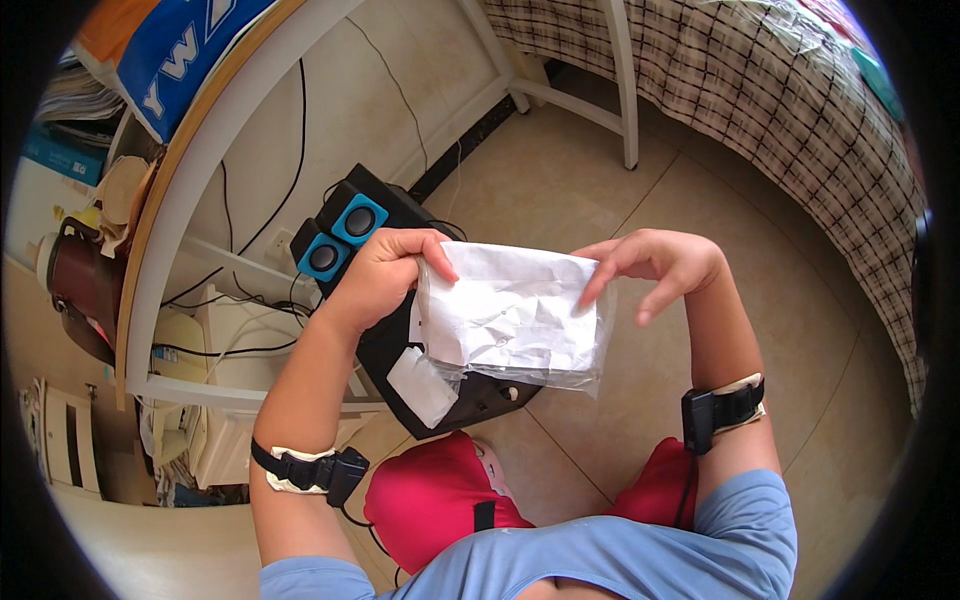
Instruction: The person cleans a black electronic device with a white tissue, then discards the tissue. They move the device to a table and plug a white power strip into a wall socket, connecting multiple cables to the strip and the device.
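Observation:
A creased white paper sheet (517,307) in a clear plastic bag (600,360) hangs in front of me. My left hand (397,270) pinches its upper left corner between thumb and fingers. At the upper right edge is my right hand (652,266), its thumb apart and its fingertips over or against the plastic; whether they press on it cannot be told. Below the bag's left part, a crumpled white piece of tissue or paper (424,386) lies on a black box-shaped object (405,412). Two small speakers with blue fronts (360,217) stand just behind my left hand.
A white-framed desk with a wooden edge (150,217) curves along the left, with black cables (225,349) beneath it. A blue and orange bag (176,67) lies on top. At the right, a checked cloth (787,112) hangs over a bed. Tiled floor (555,180) lies between.

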Demonstrator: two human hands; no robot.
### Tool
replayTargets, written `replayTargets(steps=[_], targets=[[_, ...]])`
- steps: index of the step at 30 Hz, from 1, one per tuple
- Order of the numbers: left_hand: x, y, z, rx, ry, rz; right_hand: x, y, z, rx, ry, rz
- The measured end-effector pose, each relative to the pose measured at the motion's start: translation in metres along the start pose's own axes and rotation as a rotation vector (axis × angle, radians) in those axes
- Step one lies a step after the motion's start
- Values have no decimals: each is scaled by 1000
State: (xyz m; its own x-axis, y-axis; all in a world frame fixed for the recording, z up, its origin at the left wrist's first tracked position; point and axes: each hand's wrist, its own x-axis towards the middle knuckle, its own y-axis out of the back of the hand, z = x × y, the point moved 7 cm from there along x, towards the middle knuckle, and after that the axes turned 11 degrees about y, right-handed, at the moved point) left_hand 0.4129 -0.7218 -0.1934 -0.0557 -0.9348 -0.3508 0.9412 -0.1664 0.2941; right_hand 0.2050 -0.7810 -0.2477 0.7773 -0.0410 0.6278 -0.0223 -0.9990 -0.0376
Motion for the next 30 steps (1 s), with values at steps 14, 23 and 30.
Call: replayTargets(steps=[14,23,30], targets=[[21,-6,49,211,-160,216,3,9,38,-21,-425,601],[-16,-74,80,1116,-730,501,6,25,31,101,-140,1021],[-7,-76,71,1129,-605,466,12,10,30,350,-61,868]])
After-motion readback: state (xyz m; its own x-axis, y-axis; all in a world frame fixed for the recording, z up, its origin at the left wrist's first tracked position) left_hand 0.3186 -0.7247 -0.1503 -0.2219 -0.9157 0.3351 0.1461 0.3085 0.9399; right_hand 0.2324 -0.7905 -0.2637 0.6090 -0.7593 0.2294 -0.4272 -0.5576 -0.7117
